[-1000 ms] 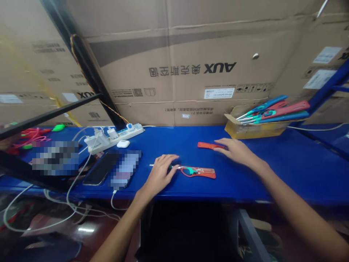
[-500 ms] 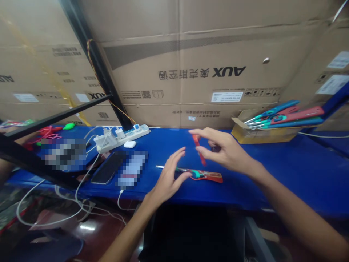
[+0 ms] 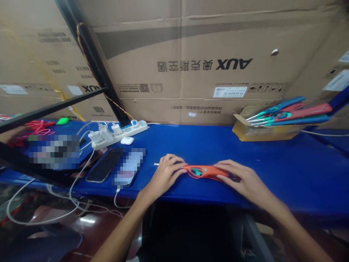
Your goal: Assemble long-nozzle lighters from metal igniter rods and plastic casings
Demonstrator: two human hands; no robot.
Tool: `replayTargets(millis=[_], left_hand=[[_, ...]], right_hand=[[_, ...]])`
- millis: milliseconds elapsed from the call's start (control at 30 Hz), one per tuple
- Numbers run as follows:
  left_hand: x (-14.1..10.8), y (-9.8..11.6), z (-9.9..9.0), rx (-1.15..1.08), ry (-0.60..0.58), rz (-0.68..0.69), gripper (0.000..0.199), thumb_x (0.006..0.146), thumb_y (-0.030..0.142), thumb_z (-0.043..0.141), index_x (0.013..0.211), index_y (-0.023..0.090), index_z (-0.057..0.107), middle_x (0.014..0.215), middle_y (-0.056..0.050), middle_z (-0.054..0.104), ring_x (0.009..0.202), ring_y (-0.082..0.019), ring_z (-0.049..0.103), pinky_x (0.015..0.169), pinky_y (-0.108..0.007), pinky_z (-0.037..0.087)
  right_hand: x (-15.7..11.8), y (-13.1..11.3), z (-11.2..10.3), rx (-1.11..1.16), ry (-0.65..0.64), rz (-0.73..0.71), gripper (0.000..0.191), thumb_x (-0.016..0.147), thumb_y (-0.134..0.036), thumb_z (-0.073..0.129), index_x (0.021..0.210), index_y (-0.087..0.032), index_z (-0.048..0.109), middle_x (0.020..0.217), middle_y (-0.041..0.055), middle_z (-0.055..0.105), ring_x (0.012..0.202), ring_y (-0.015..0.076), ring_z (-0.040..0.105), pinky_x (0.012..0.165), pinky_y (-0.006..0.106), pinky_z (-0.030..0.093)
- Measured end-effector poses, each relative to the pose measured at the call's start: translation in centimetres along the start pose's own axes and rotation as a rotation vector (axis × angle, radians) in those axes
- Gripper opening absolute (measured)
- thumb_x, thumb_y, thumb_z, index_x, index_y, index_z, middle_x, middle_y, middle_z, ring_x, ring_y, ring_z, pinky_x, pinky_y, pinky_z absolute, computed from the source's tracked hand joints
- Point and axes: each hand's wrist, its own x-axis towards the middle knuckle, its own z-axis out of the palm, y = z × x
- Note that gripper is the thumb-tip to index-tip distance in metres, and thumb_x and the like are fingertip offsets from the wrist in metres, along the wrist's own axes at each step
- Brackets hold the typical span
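Observation:
An orange-red long-nosed lighter (image 3: 203, 171) with a green trigger lies crosswise near the front of the blue table. My left hand (image 3: 169, 173) is closed on its left end, where the metal tube begins. The tube's tip sticks out past the fingers. At the handle's right end my right hand (image 3: 240, 174) pinches the orange casing between thumb and fingers. A small dark object (image 3: 236, 178) shows under the right palm; its kind is hidden. An orange casing half now covers the top of the handle, so the inner parts are out of sight.
An open cardboard box (image 3: 267, 135) holds several red and blue lighters at the back right. To the left lie a dark phone (image 3: 105, 165), a pixelated phone (image 3: 130, 167), a white earbud case (image 3: 127, 140) and a power strip (image 3: 120, 133) with cables. Cardboard (image 3: 169, 36) walls the back.
My right hand has brought the red casing half down onto the open lighter body, covering it. My left hand has lowered and closed on the tube end. The view has shifted slightly.

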Motion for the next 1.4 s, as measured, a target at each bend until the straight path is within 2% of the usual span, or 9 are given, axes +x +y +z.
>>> replayTargets(millis=[200,600,800,1000,1200,1400], left_hand=[[0.0,0.0,1.1,0.118,-0.026,-0.007,0.026,0.105,0.031,0.051,0.122,0.024,0.069,0.128,-0.006,0.066,0.121,-0.025,0.051,0.102,-0.045,0.038],[0.1,0.1,0.8,0.072,-0.049,-0.060,0.024,0.105,0.031,0.051,0.121,0.025,0.067,0.119,-0.004,0.069,0.109,-0.022,0.058,0.098,-0.042,0.040],[0.1,0.1,0.8,0.041,-0.053,-0.051,0.024,0.106,0.032,0.049,0.114,0.025,0.071,0.113,-0.004,0.071,0.101,-0.021,0.059,0.095,-0.040,0.041],[0.0,0.4,0.8,0.048,-0.036,-0.054,0.020,0.105,0.029,0.051,0.109,0.023,0.069,0.112,-0.003,0.070,0.103,-0.020,0.060,0.097,-0.040,0.040],[-0.2,0.5,0.7,0.057,-0.040,-0.050,0.021,0.104,0.025,0.049,0.104,0.022,0.070,0.111,-0.003,0.070,0.100,-0.020,0.061,0.098,-0.042,0.040],[-0.2,0.9,0.5,0.144,-0.031,-0.006,0.022,0.103,0.023,0.051,0.100,0.023,0.073,0.111,-0.003,0.071,0.102,-0.022,0.060,0.099,-0.046,0.039]], right_hand=[[-0.4,0.9,1.7,-0.070,-0.021,-0.004,0.031,0.101,-0.040,0.051,0.121,-0.028,0.072,0.125,0.0048,0.070,0.104,0.0220,0.072,0.088,0.036,0.059],[-1.0,0.4,2.3,-0.124,-0.024,-0.018,0.034,0.101,-0.045,0.050,0.122,-0.028,0.071,0.123,0.0065,0.069,0.095,0.0227,0.074,0.080,0.035,0.061],[-1.2,0.4,2.6,-0.189,-0.009,-0.027,0.033,0.103,-0.041,0.047,0.123,-0.029,0.070,0.124,0.0065,0.069,0.088,0.0214,0.075,0.076,0.035,0.062],[-1.1,0.0,2.6,-0.207,-0.005,-0.020,0.034,0.104,-0.040,0.046,0.125,-0.028,0.069,0.125,0.0063,0.069,0.090,0.0212,0.075,0.073,0.033,0.063],[-1.3,0.1,2.9,-0.210,0.005,-0.042,0.035,0.104,-0.039,0.044,0.125,-0.028,0.070,0.128,0.0044,0.070,0.096,0.0221,0.075,0.082,0.037,0.063],[-1.3,0.1,3.1,-0.266,0.017,-0.077,0.035,0.105,-0.035,0.043,0.121,-0.028,0.073,0.126,0.0034,0.072,0.092,0.0218,0.077,0.072,0.033,0.064]])
